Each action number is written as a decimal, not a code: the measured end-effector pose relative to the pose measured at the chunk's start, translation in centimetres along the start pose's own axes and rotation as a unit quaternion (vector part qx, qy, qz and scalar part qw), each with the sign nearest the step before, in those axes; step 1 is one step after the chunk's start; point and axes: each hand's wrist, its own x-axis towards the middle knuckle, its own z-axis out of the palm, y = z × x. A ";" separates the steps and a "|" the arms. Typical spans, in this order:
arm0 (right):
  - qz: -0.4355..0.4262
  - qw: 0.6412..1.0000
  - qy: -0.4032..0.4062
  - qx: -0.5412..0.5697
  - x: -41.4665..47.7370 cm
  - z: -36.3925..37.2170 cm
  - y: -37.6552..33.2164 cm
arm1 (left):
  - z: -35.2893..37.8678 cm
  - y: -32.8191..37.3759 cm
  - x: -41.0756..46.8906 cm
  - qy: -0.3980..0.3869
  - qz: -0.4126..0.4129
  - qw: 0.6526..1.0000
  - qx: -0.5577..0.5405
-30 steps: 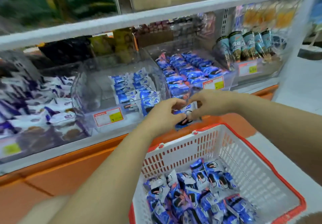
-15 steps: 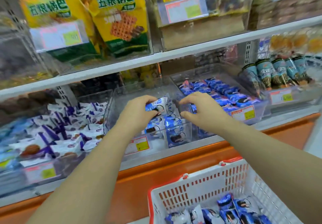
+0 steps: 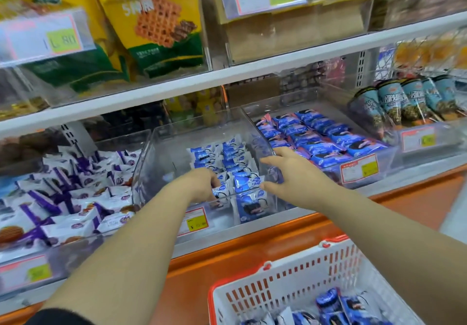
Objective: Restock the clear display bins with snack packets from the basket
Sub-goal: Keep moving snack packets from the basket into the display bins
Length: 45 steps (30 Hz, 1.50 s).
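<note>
The middle clear display bin (image 3: 161, 163) holds two rows of blue-and-white snack packets (image 3: 235, 158) on its right side. My left hand (image 3: 202, 185) reaches into this bin over its front wall, fingers curled round one blue-and-white packet (image 3: 223, 189) at the front of the rows. My right hand (image 3: 285, 170) hovers at the bin's right wall with fingers spread and nothing in it. The white basket with a red rim (image 3: 303, 279) stands at the lower right, with several blue packets (image 3: 336, 307) in its bottom.
A bin of dark blue packets (image 3: 316, 135) sits to the right, a bin of white-and-purple packets (image 3: 75, 198) to the left. Wrapped cones (image 3: 404, 102) stand at the far right. Yellow snack bags (image 3: 151, 21) fill the upper shelf. An orange base (image 3: 252, 249) runs below the bins.
Both hands rose from above the basket to the middle bin. My left hand has lowered its packet to the front of the rows, and my right hand has spread open by the bin's right wall.
</note>
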 end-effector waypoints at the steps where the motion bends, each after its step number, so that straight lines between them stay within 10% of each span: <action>1: -0.001 1.000 0.001 0.000 0.0 0.0 0.0 | 0.2 0.0 0.2 -0.003 0.003 1.000 0.003; 14: -0.015 1.000 0.008 -0.009 -0.1 0.5 0.6 | -0.2 0.0 0.0 0.035 0.009 0.999 -0.009; 23: -0.143 0.978 0.128 -0.080 -4.9 -0.4 1.9 | 0.5 6.3 -8.8 0.304 0.107 0.945 -0.048; 29: -0.051 0.975 -0.117 -0.181 -12.7 3.3 6.1 | 8.7 10.7 -11.0 0.132 0.175 0.976 -0.018; 35: -0.001 0.862 -0.416 -0.290 -18.9 10.1 12.6 | 19.3 11.3 -9.9 -0.054 0.143 0.988 -0.023; 45: -0.012 0.830 -0.512 -0.223 -20.2 20.5 14.5 | 33.4 13.2 -10.2 -0.289 0.176 0.941 0.012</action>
